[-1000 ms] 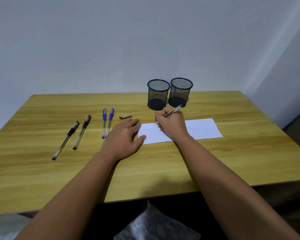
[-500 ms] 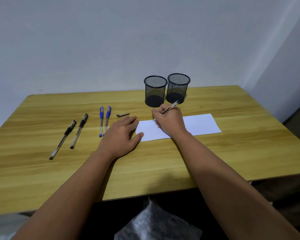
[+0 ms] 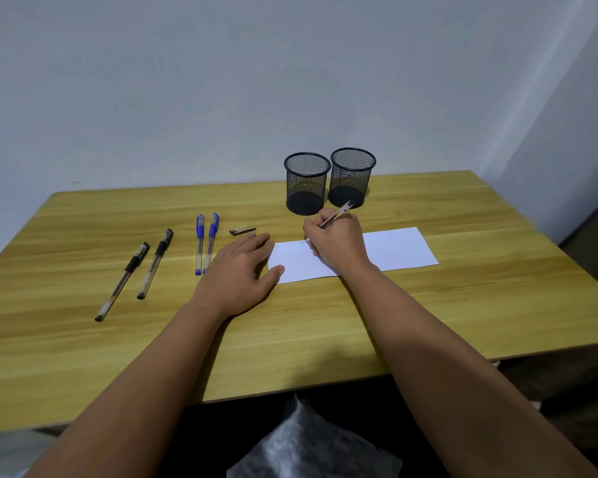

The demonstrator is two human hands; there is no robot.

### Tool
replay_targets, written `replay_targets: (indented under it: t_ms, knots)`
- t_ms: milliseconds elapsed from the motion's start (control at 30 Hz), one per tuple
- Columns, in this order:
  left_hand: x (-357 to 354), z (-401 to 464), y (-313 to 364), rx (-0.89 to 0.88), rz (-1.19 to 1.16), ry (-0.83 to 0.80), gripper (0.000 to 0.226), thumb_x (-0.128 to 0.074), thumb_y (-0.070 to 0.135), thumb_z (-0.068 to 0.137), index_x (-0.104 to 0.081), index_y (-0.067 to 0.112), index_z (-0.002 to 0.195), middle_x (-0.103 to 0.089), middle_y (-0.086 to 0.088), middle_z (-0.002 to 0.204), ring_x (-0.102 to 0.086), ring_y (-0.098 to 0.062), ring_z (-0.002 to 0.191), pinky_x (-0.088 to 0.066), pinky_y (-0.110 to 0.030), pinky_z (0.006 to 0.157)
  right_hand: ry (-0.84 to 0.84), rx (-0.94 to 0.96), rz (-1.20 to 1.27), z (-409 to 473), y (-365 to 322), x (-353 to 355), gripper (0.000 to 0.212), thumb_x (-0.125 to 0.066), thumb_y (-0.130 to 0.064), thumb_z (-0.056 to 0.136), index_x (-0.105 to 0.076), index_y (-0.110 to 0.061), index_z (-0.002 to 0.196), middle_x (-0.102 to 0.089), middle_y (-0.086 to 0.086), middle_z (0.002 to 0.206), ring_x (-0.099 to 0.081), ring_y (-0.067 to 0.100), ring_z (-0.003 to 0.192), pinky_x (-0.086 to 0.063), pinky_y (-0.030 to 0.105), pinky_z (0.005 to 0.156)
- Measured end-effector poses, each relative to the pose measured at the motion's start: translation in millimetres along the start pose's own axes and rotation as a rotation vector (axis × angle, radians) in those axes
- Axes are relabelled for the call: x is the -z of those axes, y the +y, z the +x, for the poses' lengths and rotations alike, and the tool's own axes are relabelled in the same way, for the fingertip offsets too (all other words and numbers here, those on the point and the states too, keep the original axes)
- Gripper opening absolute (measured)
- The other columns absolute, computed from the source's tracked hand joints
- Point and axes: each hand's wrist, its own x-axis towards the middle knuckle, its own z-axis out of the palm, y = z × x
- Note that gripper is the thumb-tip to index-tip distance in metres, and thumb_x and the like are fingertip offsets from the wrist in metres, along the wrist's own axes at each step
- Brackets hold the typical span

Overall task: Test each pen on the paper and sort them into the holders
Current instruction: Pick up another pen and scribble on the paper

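My right hand grips an uncapped pen with its tip down on the left part of the white paper; a faint mark shows by the tip. My left hand lies flat on the table, its fingertips and thumb at the paper's left edge. A loose black pen cap lies just beyond my left fingers. Two blue-capped pens lie side by side further left, and two black-capped pens lie beyond them. Two black mesh holders stand behind the paper, both looking empty.
The wooden table meets a pale wall at the back. Its front edge runs just before my forearms, with dark space and a crinkled plastic sheet below.
The view has shifted slightly, so everything sits a little lower in frame. My right hand stays on the paper with the pen; my left hand has not moved.
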Motion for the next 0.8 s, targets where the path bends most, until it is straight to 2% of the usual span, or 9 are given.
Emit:
replay_targets:
  t_ms: [100, 167, 267, 400, 533, 667, 800]
  knots:
    - [0.2, 0.4, -0.5, 0.001, 0.004, -0.01, 0.067, -0.044, 0.06, 0.096, -0.045, 0.022, 0.152, -0.04, 0.005, 0.16, -0.027, -0.015, 0.151, -0.026, -0.036, 0.119, 0.006, 0.029, -0.052, 0.0, 0.4, -0.8, 0.031, -0.071, -0.022, 0.095, -0.065, -0.004, 0.07, -0.067, 0.014, 0.058, -0.069, 0.035, 0.054, -0.057, 0.038, 0.05]
    - [0.6, 0.3, 0.2, 0.002, -0.001, -0.009, 0.069, -0.042, 0.061, 0.094, -0.046, 0.022, 0.151, -0.04, 0.004, 0.159, -0.027, -0.015, 0.151, -0.026, -0.036, 0.119, 0.008, 0.03, -0.068, 1.2, 1.8, -2.2, 0.031, -0.071, -0.025, 0.091, -0.063, -0.008, 0.066, -0.065, 0.015, 0.058, -0.07, 0.037, 0.058, -0.064, 0.047, 0.054]
    - [0.6, -0.3, 0.7, 0.005, -0.013, -0.004, 0.069, -0.043, 0.06, 0.093, -0.047, 0.021, 0.15, -0.041, 0.004, 0.159, -0.028, -0.015, 0.151, -0.026, -0.036, 0.119, 0.027, 0.022, -0.076, 1.9, 2.3, -3.4, 0.032, -0.068, -0.028, 0.087, -0.059, -0.008, 0.064, -0.062, 0.019, 0.06, -0.068, 0.043, 0.062, -0.061, 0.059, 0.054]
    - [0.0, 0.0, -0.5, 0.004, -0.001, -0.003, 0.066, -0.046, 0.058, 0.096, -0.047, 0.021, 0.151, -0.041, 0.003, 0.159, -0.027, -0.015, 0.151, -0.026, -0.035, 0.118, 0.043, 0.034, -0.073, 1.1, 1.5, -2.7, 0.033, -0.069, -0.024, 0.091, -0.059, -0.01, 0.062, -0.061, 0.017, 0.057, -0.066, 0.044, 0.058, -0.06, 0.058, 0.052]
    - [-0.3, -0.1, -0.2, 0.003, -0.003, -0.004, 0.066, -0.046, 0.057, 0.096, -0.047, 0.02, 0.151, -0.041, 0.003, 0.159, -0.027, -0.015, 0.151, -0.025, -0.034, 0.118, 0.043, 0.026, -0.056, 2.7, 2.9, -2.2, 0.032, -0.067, -0.028, 0.088, -0.056, -0.011, 0.063, -0.058, 0.019, 0.06, -0.063, 0.049, 0.064, -0.058, 0.059, 0.053]
    - [0.1, 0.1, -0.4, 0.007, -0.008, -0.005, 0.068, -0.044, 0.059, 0.094, -0.047, 0.021, 0.15, -0.041, 0.004, 0.159, -0.028, -0.015, 0.151, -0.026, -0.035, 0.119, 0.05, 0.025, -0.053, 2.6, 1.7, -1.3, 0.031, -0.065, -0.024, 0.085, -0.052, -0.014, 0.059, -0.05, 0.01, 0.055, -0.058, 0.049, 0.066, -0.059, 0.059, 0.056]
    - [1.0, -0.1, 0.3, 0.002, -0.009, -0.001, 0.068, -0.044, 0.059, 0.095, -0.047, 0.019, 0.15, -0.041, 0.003, 0.159, -0.029, -0.016, 0.15, -0.027, -0.036, 0.119, 0.051, 0.014, -0.051, 2.7, 2.3, -1.6, 0.029, -0.066, -0.027, 0.085, -0.056, -0.011, 0.063, -0.058, 0.019, 0.062, -0.063, 0.049, 0.069, -0.06, 0.059, 0.058]
